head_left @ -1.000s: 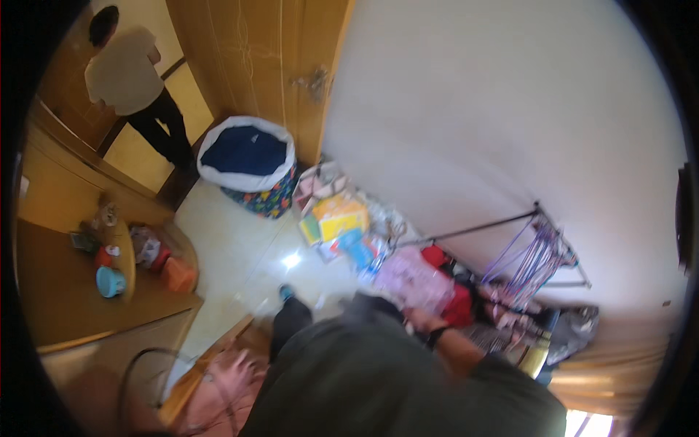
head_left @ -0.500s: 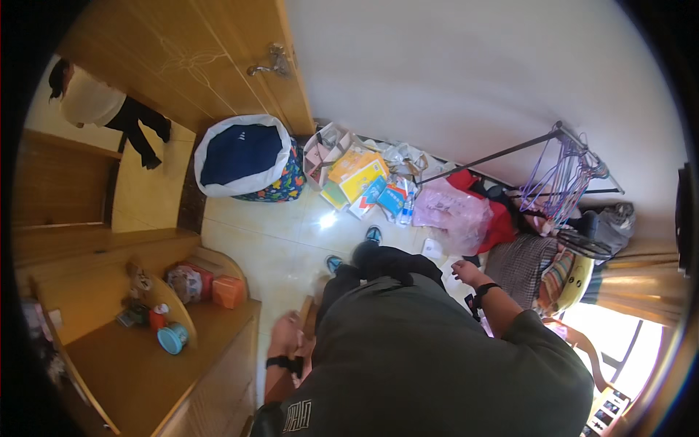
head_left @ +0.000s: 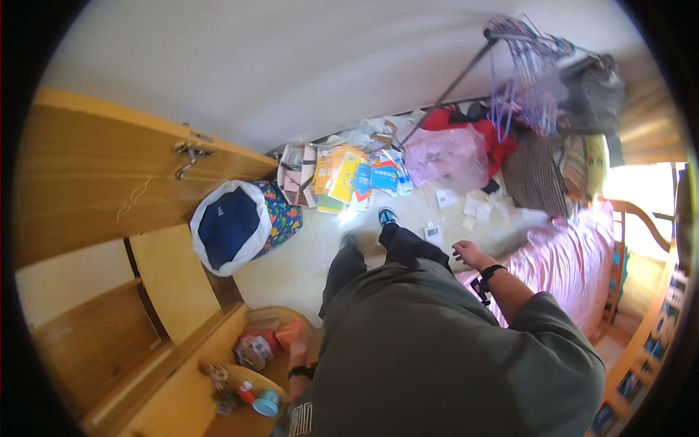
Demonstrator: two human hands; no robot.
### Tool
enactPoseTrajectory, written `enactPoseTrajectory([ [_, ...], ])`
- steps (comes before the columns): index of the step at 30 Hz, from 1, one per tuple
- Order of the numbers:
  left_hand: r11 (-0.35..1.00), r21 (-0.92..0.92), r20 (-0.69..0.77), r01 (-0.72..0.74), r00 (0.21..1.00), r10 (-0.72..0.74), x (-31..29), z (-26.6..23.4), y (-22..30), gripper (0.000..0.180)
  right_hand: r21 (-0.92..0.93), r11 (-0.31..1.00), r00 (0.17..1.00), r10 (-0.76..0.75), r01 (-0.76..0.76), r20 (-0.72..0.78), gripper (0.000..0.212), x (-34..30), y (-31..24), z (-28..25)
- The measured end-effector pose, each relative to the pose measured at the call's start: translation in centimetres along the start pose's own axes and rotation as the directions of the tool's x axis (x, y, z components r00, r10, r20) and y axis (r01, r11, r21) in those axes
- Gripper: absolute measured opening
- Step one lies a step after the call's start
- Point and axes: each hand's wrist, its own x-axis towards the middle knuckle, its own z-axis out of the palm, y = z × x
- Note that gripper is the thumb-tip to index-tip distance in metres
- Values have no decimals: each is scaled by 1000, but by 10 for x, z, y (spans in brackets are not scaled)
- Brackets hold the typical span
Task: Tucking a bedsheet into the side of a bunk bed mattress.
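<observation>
My right hand point(head_left: 470, 255) hangs beside my right leg, over the floor near the pink bed cover point(head_left: 568, 255). Its fingers are loosely bent and a little apart, with nothing visible in them. A black band circles that wrist. My left hand point(head_left: 298, 352) is low at my left side, overlapping the wooden shelf unit next to an orange box point(head_left: 293, 334). Motion smears its fingers, so I cannot make out their shape or any contact with the box. The left wrist also wears a black band point(head_left: 301, 371).
A patterned fabric bin point(head_left: 280, 218) holding dark blue cloth stands by the wooden door point(head_left: 109, 175). Books point(head_left: 349, 178), papers and a pink plastic bag point(head_left: 448, 156) lie along the wall. Hangers point(head_left: 513, 87) crowd a rack at right. A blue tub point(head_left: 266, 403) sits on the shelf.
My view has turned toward the right and my feet have shifted. The pink bed now shows at right, the shelf unit sits closer to my left side, and the other person is out of view.
</observation>
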Motion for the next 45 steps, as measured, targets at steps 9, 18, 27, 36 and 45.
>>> enactPoseTrajectory([
  [9,994,-70,150,79,986,-68,177,-171,126,29,456,886,923,243,-85,-300,38,-170,116,132],
  [18,919,42,371,-391,860,349,174,-102,274,24,623,782,867,309,2,-391,33,-222,215,247],
  [27,608,549,584,-574,784,213,146,-56,254,54,604,745,800,163,283,-577,30,-143,221,175],
  [36,404,623,592,-670,741,316,97,-6,409,50,614,784,856,255,89,-450,37,-121,243,66],
  [45,288,663,677,-691,718,162,153,91,591,59,685,727,765,419,40,-489,46,-173,273,42],
])
